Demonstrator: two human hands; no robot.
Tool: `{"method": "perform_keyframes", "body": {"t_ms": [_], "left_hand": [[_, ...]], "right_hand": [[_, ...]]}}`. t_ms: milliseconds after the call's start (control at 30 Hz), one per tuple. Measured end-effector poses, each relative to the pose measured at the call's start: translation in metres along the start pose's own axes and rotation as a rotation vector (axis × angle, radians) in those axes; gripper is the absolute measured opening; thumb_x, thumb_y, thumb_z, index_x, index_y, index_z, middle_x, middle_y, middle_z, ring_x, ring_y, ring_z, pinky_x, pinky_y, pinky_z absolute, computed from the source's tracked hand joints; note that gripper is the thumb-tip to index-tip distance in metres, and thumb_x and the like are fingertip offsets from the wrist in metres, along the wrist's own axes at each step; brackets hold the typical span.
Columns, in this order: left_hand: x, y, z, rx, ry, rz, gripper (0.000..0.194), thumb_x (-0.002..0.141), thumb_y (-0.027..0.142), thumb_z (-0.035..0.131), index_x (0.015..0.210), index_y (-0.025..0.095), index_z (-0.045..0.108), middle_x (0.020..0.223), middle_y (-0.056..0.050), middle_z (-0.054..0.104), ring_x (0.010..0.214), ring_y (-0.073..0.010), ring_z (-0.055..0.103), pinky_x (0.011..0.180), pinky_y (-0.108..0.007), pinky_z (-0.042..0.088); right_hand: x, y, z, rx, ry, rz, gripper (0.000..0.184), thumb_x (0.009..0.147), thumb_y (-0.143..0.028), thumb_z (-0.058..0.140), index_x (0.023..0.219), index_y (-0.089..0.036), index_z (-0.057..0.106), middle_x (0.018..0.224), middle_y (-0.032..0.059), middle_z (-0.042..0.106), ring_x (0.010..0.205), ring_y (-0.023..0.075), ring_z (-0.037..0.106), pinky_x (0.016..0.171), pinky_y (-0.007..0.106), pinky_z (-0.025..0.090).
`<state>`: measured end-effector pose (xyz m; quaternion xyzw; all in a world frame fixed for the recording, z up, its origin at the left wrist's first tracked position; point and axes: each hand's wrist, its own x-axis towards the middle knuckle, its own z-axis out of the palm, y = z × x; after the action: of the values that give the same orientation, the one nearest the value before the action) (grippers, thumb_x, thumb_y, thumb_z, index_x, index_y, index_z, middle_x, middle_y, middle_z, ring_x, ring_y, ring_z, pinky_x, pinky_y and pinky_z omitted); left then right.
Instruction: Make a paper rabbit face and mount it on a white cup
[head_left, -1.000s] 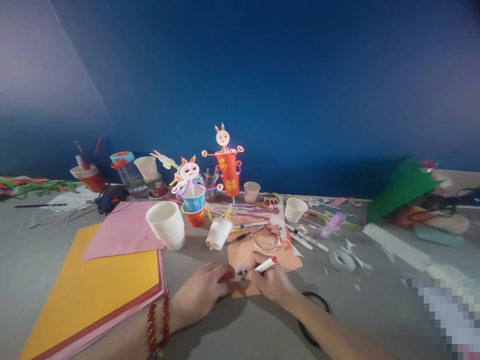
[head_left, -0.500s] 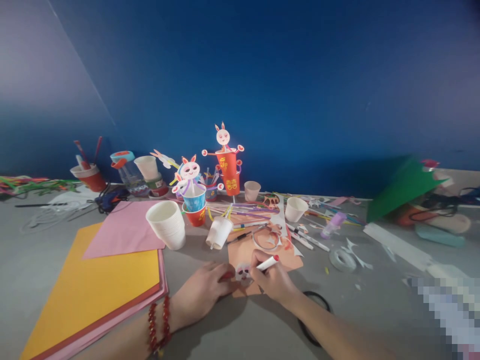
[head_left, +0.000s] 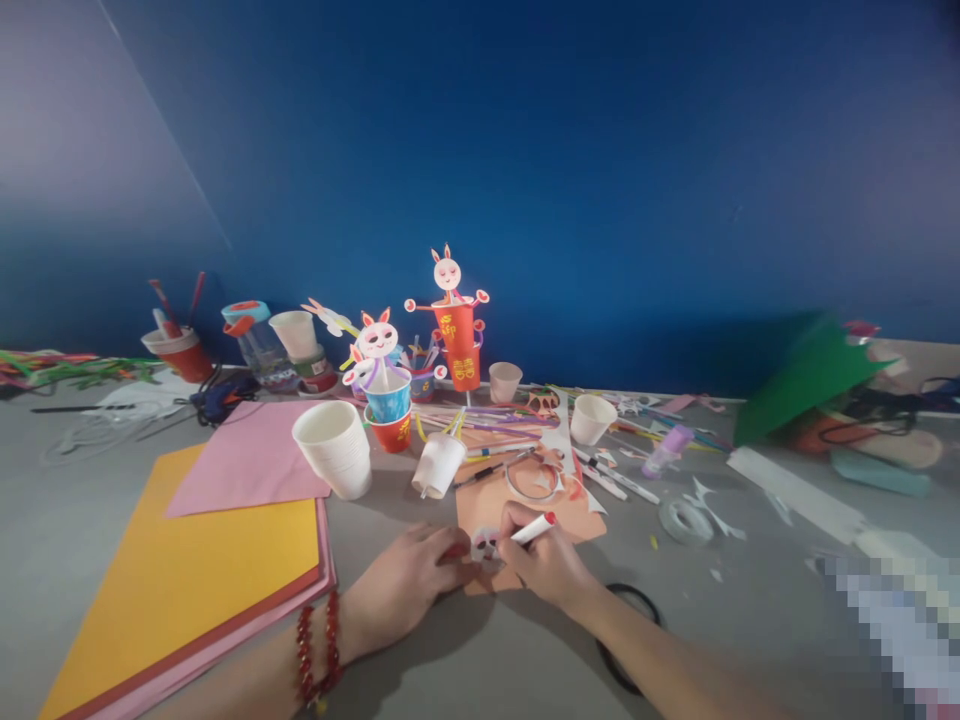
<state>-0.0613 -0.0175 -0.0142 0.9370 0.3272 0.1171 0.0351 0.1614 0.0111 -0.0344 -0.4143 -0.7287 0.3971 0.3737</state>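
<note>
My right hand (head_left: 551, 565) is closed around a white marker with a red end (head_left: 534, 528), its tip hidden behind the fingers and pointing down at a small white paper face (head_left: 486, 545). That cutout has dark eyes and pink touches, and lies on an orange paper sheet (head_left: 480, 508). At its left edge rests my left hand (head_left: 416, 580), fingers curled, with a small red marker cap (head_left: 454, 551) showing between thumb and forefinger. Just ahead of the hands, a white paper cup (head_left: 439, 464) with yellow strips lies tipped over.
Stacked white cups (head_left: 332, 450) and coloured paper (head_left: 202, 545) are on the left. Behind stand rabbit figures on a blue cup (head_left: 389, 397) and a red cup (head_left: 453, 325). A tape roll (head_left: 685, 521), a glue stick (head_left: 667, 450) and a black ring (head_left: 628, 592) lie to the right.
Very little differs: my right hand and the marker have shifted slightly over the paper face. My left hand stays in place.
</note>
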Motion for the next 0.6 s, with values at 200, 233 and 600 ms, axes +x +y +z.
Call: {"method": "perform_keyframes", "body": {"t_ms": [200,233,600], "left_hand": [[-0.0003,0.0013,-0.0017,-0.003,0.021,0.001,0.037,0.097,0.015,0.049,0.127,0.032,0.062,0.11,-0.005,0.064,0.09,-0.0204,0.061,0.08,-0.031,0.049],[-0.0002,0.0015,-0.002,-0.004,0.018,0.0,0.037,0.096,0.015,0.05,0.127,0.032,0.062,0.11,-0.004,0.064,0.09,-0.0202,0.061,0.08,-0.031,0.049],[0.0003,0.0008,-0.001,0.008,-0.032,-0.01,0.036,0.098,0.016,0.048,0.127,0.032,0.062,0.112,-0.006,0.064,0.091,-0.0218,0.061,0.08,-0.033,0.049]], "right_hand": [[0.0002,0.0027,0.0005,0.068,0.001,0.007,0.018,0.078,-0.02,0.048,0.063,-0.023,0.039,0.054,-0.0074,0.037,0.052,0.0113,0.036,0.049,0.024,0.025],[0.0001,0.0025,0.0004,0.052,-0.003,0.008,0.018,0.078,-0.02,0.048,0.063,-0.023,0.039,0.054,-0.0074,0.037,0.052,0.0113,0.036,0.049,0.024,0.025],[0.0,0.0022,0.0009,0.028,0.003,-0.004,0.016,0.078,-0.019,0.046,0.064,-0.023,0.04,0.056,-0.0071,0.038,0.053,0.0115,0.037,0.05,0.024,0.026]]}}
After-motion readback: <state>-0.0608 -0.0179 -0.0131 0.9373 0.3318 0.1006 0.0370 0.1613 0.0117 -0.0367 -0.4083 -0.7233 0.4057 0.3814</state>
